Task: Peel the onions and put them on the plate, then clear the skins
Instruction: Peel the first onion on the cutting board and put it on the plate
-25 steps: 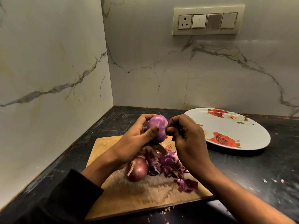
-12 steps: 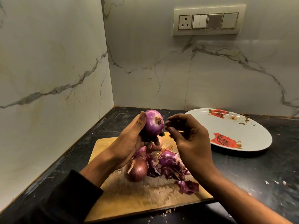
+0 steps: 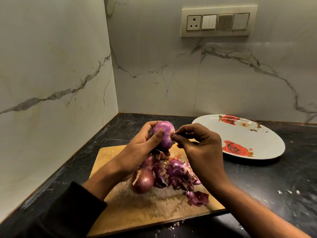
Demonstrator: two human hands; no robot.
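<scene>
Nearest me on the wooden cutting board (image 3: 133, 210), an unpeeled onion (image 3: 144, 181) is lying beside the heap of purple skins (image 3: 178, 177). Above the board's far edge, I am cradling the peeled red onion (image 3: 163, 135) in my left hand (image 3: 137, 150), steadying it, while my right hand (image 3: 202, 148) is pinching a scrap at its tip. Beyond the board, to its right, the rose-patterned plate (image 3: 257, 140) is waiting.

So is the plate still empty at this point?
Empty. The plate shows only its rose print; the left hand holds a peeled onion over the cutting board.
</scene>
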